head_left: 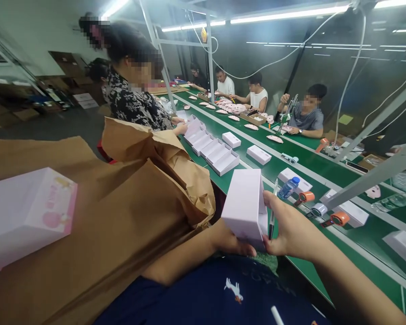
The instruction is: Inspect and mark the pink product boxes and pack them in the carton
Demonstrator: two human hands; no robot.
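A white cardboard box [242,194] is held in front of my body, tilted, its right side partly open. My left hand [235,239] is closed around the lower end, with some fingers hidden beneath it. My right hand [280,223] grips the box's right edge between thumb and fingers. Just behind the right hand shows a pen [272,219]; whether the hand touches it I cannot tell. Beyond the box, several open white box trays [219,155] stand in a row along the green table's near edge.
Brown wrapping paper [122,194] spreads on the left, with a white and pink box [30,216] on it. The green conveyor table [267,169] carries closed boxes [259,154], a water bottle [288,187] and small handheld fans [338,219]. A metal post [375,174] slants at right. Co-workers sit opposite; one stands left.
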